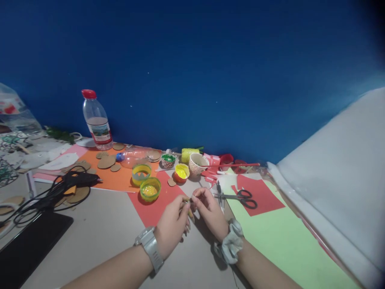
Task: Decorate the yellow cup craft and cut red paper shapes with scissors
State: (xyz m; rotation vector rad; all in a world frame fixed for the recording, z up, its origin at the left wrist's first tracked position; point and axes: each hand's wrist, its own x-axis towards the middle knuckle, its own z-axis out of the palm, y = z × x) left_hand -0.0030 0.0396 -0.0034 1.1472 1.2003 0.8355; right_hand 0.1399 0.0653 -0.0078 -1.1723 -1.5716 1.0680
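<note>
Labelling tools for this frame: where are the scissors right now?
In the head view, the scissors lie right of centre, across the edge of the red paper and green sheet, just beyond the right hand, untouched.

I see both forearms reaching in from the bottom edge, bare and angled toward each other; my left hand (173, 224) is curled with its back to me, fingers bent inward and the thumb tucked out of view; my right hand (209, 210) sits just beside it, fingers pinched together at the tips; the fingertips of the two hands meet; both wrists are slightly raised and bent.
</note>
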